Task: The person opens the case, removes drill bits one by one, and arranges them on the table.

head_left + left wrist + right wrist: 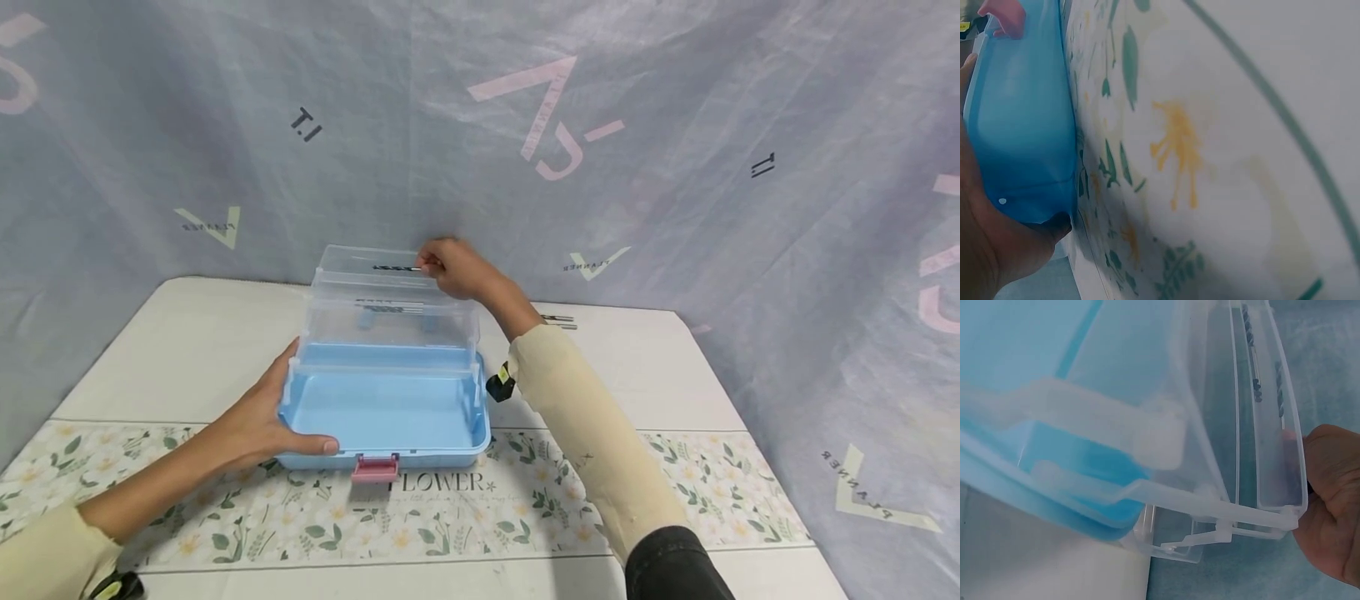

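A blue plastic toolbox point(382, 408) stands unfolded, with clear cantilever trays point(378, 287) raised behind its base. My left hand point(262, 425) grips the box's left front corner, thumb along the front rim and fingers at the left side; the left wrist view shows the hand point(1007, 240) against the blue wall point(1025, 131). At the top tray, my right hand point(453, 267) pinches a drill bit point(393, 267) by its shank end, dark spiral pointing left. More drill bits point(382, 308) show through the clear trays. In the right wrist view, others lie in a tray compartment point(1251, 353).
Right of the box, several metal bits point(558, 322) lie on the white table, partly behind the right forearm. A pink latch point(376, 469) hangs at the box's front. Beneath runs a floral table cover point(420, 533); a grey printed curtain point(480, 150) hangs close behind.
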The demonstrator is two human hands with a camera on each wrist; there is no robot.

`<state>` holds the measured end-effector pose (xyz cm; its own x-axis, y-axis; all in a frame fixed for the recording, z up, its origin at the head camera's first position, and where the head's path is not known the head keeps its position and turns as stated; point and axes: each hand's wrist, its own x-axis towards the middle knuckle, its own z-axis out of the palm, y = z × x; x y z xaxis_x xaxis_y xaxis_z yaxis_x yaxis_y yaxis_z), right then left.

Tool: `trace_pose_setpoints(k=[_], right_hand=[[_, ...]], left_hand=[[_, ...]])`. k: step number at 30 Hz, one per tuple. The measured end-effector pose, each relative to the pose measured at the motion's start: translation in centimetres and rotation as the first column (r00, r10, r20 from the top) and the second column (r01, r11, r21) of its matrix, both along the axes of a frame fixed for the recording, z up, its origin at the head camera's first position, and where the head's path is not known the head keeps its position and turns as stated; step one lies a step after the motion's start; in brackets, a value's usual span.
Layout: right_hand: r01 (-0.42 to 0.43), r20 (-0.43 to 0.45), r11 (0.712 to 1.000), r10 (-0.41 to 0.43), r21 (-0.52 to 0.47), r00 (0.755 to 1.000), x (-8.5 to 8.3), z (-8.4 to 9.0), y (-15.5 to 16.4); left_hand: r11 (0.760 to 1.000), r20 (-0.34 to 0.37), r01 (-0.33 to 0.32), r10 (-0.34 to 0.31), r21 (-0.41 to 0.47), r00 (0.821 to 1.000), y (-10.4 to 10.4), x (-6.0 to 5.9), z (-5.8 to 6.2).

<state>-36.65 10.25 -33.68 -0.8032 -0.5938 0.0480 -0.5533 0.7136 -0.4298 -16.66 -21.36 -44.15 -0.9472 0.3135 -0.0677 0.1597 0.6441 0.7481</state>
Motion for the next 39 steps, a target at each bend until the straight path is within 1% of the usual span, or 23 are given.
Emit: trace_pose_setpoints(k=[5, 8, 14, 20, 24, 29, 35, 39], right_hand=[[-0.036, -0.024, 0.999, 0.036, 0.002, 0.999, 0.3, 0.1, 0.3], [-0.037, -0.031, 0.999, 0.037, -0.008, 0.999, 0.4, 0.3, 0.8], [-0.019, -0.042, 0.999, 0.017, -0.042, 0.999, 0.6, 0.6, 2.4], [-0.008, -0.053, 0.996, 0.003, -0.088, 0.999, 1.2, 1.1, 4.1], [-0.007, -0.069, 0.995, 0.0, -0.101, 0.998, 1.4, 1.3, 5.3], [0.007, -0.064, 0.993, -0.015, -0.116, 0.998, 1.8, 1.5, 6.8], [0.029, -0.069, 0.99, -0.039, -0.137, 0.997, 1.9, 1.5, 8.7], [0.043, -0.053, 0.986, -0.052, -0.161, 0.997, 2.1, 1.2, 10.1]], left_hand=[[1.0, 0.012, -0.009, 0.009, -0.007, 1.0, -0.1, 0.1, -0.2], [1.0, 0.014, -0.009, 0.009, 0.001, 1.0, 0.0, 0.1, -0.1], [1.0, 0.008, -0.008, 0.008, -0.008, 1.0, 0.1, 0.1, 0.1], [1.0, 0.005, -0.007, 0.007, -0.016, 1.0, 0.1, 0.1, 0.2], [1.0, 0.002, -0.002, 0.002, -0.013, 1.0, 0.1, 0.2, 0.2], [1.0, -0.002, -0.004, 0.004, -0.013, 1.0, 0.1, 0.2, 0.2], [1.0, 0.004, -0.01, 0.01, -0.009, 1.0, 0.1, 0.2, 0.2], [1.0, 0.019, -0.015, 0.015, -0.001, 1.0, 0.2, 0.1, 0.2]])
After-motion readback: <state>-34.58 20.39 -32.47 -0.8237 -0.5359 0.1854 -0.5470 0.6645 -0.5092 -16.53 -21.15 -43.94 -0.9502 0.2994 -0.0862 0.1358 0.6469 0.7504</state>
